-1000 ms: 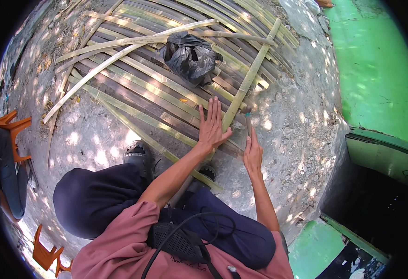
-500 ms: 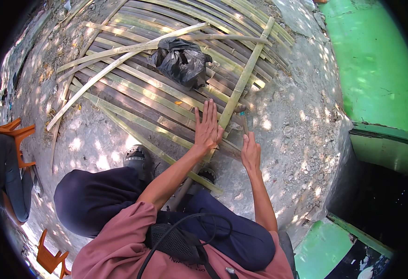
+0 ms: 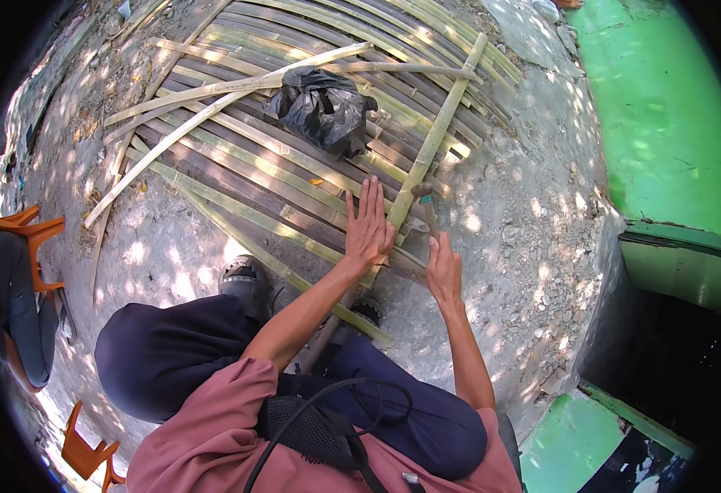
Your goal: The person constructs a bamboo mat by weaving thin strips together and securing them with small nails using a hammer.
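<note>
1. Bamboo slats (image 3: 295, 154), some weathered grey-brown and others pale yellow-green, lie in close rows beneath the left hand and beyond it, ringed with joints and dappled by sunlight.
2. Loose bamboo strips (image 3: 258, 86) cross over them, beyond and left of the left hand.
3. A crumpled black plastic bag (image 3: 323, 111) rests on the slats near that hand's fingertips.
4. The left hand (image 3: 367, 234) lies flat, fingers extended, thumb at a yellow-green cross strip (image 3: 433, 138) that runs away between the hands.
5. A hammer (image 3: 429, 212) is gripped by the right hand (image 3: 444, 269); whether its head touches the strip cannot be told.
6. Compared with one second earlier, the handle leans farther left; the left hand remains flat.
</note>
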### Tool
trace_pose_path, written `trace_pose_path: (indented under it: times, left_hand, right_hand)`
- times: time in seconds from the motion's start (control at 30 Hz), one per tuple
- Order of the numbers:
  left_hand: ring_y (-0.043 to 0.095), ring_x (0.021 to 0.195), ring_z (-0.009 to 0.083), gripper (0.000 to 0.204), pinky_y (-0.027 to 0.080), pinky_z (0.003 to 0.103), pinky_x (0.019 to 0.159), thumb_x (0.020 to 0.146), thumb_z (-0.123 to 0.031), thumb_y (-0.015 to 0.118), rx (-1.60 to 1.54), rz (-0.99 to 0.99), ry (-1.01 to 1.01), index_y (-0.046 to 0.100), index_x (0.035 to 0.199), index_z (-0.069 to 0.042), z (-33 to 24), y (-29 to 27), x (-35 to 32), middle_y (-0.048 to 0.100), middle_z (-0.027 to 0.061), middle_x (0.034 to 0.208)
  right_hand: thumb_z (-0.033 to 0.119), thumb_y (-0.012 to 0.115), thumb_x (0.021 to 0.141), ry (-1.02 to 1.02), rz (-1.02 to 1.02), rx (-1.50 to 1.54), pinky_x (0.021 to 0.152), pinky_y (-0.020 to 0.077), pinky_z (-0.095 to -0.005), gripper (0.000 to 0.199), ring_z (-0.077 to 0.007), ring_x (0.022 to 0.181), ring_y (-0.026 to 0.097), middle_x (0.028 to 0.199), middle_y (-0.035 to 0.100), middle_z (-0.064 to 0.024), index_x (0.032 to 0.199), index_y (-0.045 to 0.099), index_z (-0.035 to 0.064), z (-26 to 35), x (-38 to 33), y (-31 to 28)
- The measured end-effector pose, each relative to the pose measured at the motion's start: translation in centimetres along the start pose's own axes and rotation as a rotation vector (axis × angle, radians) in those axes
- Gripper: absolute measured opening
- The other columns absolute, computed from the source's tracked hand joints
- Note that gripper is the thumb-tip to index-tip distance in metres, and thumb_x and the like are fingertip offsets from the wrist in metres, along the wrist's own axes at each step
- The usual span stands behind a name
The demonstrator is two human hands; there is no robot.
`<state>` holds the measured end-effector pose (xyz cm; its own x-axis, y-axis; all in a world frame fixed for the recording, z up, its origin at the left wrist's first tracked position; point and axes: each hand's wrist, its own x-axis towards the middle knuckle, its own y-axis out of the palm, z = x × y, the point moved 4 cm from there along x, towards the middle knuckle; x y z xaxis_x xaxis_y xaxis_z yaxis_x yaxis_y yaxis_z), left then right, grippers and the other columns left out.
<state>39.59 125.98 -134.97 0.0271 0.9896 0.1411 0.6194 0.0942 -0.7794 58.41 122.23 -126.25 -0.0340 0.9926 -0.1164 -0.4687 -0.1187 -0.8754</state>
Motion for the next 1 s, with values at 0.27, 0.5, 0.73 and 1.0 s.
trace_pose_path:
  times: [0.27, 0.5, 0.73, 1.0]
  left_hand:
    - [0.010, 0.170, 0.0387, 0.094, -0.001, 0.067, 0.135, 0.091, -0.032, 0.052, 0.007, 0.029, 0.008, 0.023, 0.168, 0.013, -0.3, 0.3, -1.0, 0.017, 0.0263, 0.181]
    - [0.010, 0.170, 0.0382, 0.094, -0.001, 0.067, 0.135, 0.091, -0.031, 0.054, 0.030, 0.046, -0.008, 0.023, 0.168, 0.012, 0.0, 0.4, -1.4, 0.017, 0.0250, 0.181]
    - [0.011, 0.170, 0.0381, 0.090, -0.001, 0.066, 0.135, 0.093, -0.031, 0.051, 0.028, 0.051, 0.002, 0.024, 0.168, 0.012, -0.2, 0.0, -1.0, 0.018, 0.0255, 0.180]
    - [0.011, 0.170, 0.0391, 0.089, 0.000, 0.066, 0.135, 0.094, -0.029, 0.052, -0.002, 0.023, 0.024, 0.024, 0.168, 0.010, -0.4, -0.1, -1.1, 0.018, 0.0248, 0.180]
  right_hand:
    - [0.029, 0.049, 0.117, -0.052, -0.177, 0.178, 0.059, 0.0483, -0.0554, 0.027, -0.0493, 0.067, 0.067, 0.071, 0.063, -0.0276, 0.118, 0.056, 0.0025, 1.9, -0.9, -3.4]
    - [0.030, 0.051, 0.116, 0.024, 0.044, -0.055, 0.061, 0.0454, -0.0637, 0.023, -0.0572, 0.077, 0.067, 0.076, 0.067, -0.0314, 0.115, 0.053, 0.0064, -0.3, -1.3, -0.3]
    - [0.025, 0.051, 0.116, -0.065, -0.211, 0.227, 0.059, 0.0445, -0.0613, 0.019, -0.0552, 0.075, 0.067, 0.075, 0.067, -0.0287, 0.115, 0.056, 0.0066, 3.3, -1.0, -3.3]
    - [0.025, 0.052, 0.116, 0.012, -0.046, 0.027, 0.061, 0.0470, -0.0614, 0.020, -0.0554, 0.076, 0.067, 0.075, 0.066, -0.0297, 0.112, 0.055, 0.0054, -0.8, -1.1, 0.1]
